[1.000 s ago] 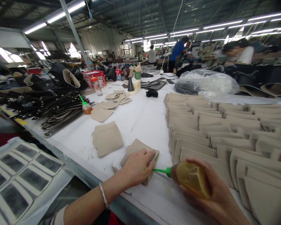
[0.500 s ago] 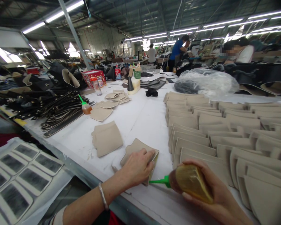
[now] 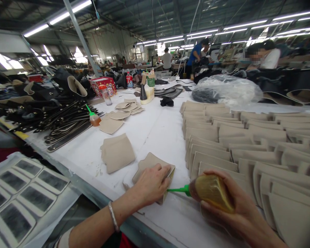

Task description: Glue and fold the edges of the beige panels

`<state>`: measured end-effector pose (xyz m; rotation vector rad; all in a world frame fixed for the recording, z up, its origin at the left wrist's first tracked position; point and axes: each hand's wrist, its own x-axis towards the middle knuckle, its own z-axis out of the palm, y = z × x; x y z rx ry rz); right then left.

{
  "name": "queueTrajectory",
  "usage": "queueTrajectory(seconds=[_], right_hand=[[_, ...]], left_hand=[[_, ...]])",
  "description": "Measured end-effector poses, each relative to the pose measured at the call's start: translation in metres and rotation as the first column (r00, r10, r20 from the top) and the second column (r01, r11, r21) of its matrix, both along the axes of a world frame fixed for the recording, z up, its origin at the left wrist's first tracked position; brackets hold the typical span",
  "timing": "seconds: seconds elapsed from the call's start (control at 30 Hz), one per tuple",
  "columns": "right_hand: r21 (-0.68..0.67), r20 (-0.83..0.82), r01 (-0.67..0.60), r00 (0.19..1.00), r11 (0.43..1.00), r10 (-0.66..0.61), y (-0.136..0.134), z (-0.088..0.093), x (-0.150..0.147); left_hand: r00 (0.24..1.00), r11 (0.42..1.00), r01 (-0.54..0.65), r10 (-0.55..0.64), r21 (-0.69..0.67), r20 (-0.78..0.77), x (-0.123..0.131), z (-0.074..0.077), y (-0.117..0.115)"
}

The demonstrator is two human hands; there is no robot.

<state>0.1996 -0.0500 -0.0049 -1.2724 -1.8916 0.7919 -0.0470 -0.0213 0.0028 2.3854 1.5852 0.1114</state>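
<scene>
My left hand [image 3: 153, 181] lies over a beige leather-like piece [image 3: 148, 162] near the table's front edge. Its fingers are bent at the right side, where an edge strip looks shiny and yellowish. In my right hand [image 3: 234, 203] is a clear squeeze bottle [image 3: 213, 193] of amber liquid, tilted nearly on its side. The bottle's thin green nozzle [image 3: 179, 189] points left, its tip at the piece's right edge beside my left fingers. Another short stack of beige pieces [image 3: 118, 153] lies just to the left.
Many beige pieces [image 3: 212, 151] stand in overlapping rows on the right. Black straps [image 3: 67, 125] and a second green-tipped bottle [image 3: 95, 119] lie at the left. A plastic bag [image 3: 227, 90] is farther back. Dark-windowed panels [image 3: 28, 193] lie at lower left. Several people work in the background.
My right hand has moved the bottle slightly up and to the right, so the nozzle tip sits higher along the piece's edge. My left hand stays nearly still.
</scene>
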Motion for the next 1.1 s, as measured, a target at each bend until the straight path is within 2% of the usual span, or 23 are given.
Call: queueTrajectory(seconds=[0.23, 0.37, 0.53, 0.83, 0.9, 1.1], right_hand=[[0.067, 0.006, -0.008, 1.000, 0.998, 0.008, 0.006, -0.004, 0.002], [0.046, 0.018, -0.053, 0.998, 0.998, 0.052, 0.004, -0.004, 0.004], [0.027, -0.013, -0.006, 1.000, 1.000, 0.007, 0.006, -0.006, 0.008], [0.028, 0.008, -0.048, 0.999, 0.998, 0.048, 0.012, -0.006, 0.005], [0.056, 0.002, -0.017, 1.000, 0.998, 0.017, 0.019, -0.002, 0.004], [0.261, 0.069, 0.041, 0.996, 0.964, -0.061, 0.034, 0.006, 0.002]], left_hand=[[1.000, 1.000, 0.008, -0.008, -0.002, 0.005, -0.001, 0.001, 0.001], [1.000, 1.000, 0.005, -0.005, -0.002, 0.007, -0.001, 0.000, 0.000], [1.000, 1.000, 0.003, -0.003, -0.012, 0.010, -0.001, 0.002, 0.001], [1.000, 1.000, 0.010, -0.009, -0.023, 0.027, -0.001, 0.000, 0.002], [0.999, 1.000, 0.014, -0.013, -0.018, 0.030, -0.001, -0.001, 0.002], [1.000, 1.000, 0.009, -0.009, -0.016, 0.018, 0.000, 0.001, 0.004]])
